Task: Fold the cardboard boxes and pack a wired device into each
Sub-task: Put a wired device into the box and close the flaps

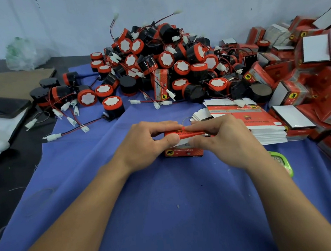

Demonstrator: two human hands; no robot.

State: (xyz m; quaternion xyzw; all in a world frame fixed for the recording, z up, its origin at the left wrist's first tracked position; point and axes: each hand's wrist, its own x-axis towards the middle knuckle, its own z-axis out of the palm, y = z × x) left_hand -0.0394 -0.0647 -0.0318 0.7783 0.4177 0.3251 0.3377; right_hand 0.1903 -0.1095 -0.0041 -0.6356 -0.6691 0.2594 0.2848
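A small red cardboard box [184,152] stands on the blue cloth [157,206] in the middle. My left hand [146,145] grips its left side, thumb on the top flap. My right hand [220,140] pinches the red top flap [191,133] from the right. What is inside the box is hidden. A heap of black and red wired devices [155,66] with white connectors lies behind. A stack of flat unfolded boxes [244,118] sits just right of my hands.
Folded red boxes [306,73] pile up at the right edge. One upright box [162,84] stands in the device heap. A green object [282,162] lies by my right wrist. A dark tablet [1,106], cardboard sheet [12,82] and plastic bag [22,53] are at the left.
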